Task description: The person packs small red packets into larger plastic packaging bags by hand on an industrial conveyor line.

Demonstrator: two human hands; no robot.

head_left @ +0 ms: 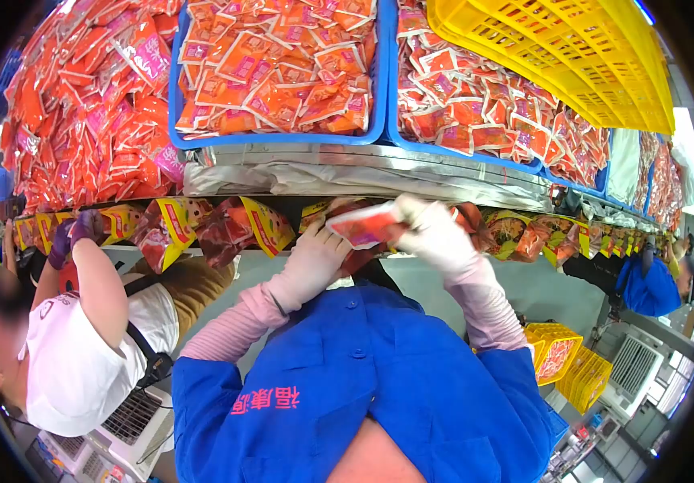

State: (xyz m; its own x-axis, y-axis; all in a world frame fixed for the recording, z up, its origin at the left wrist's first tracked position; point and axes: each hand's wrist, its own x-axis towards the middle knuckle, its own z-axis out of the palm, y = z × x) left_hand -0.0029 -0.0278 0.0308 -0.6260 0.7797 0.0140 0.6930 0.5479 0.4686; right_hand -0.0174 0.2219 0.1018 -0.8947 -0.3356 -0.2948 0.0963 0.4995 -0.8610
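My right hand, in a pale glove and smeared by motion, grips a red and white sachet. The sachet is held tilted just over a dark red pouch in front of my chest. My left hand, also gloved, has its fingers curled at that pouch's left edge, close to the sachet. The two hands hide much of the pouch. To the left, in the same row, stand a red and yellow pouch and another pouch.
Ahead, a blue crate holds many orange-red sachets. A sachet heap lies left of it. A yellow crate overhangs the right side. At my left works a person in a white shirt; another in blue is far right.
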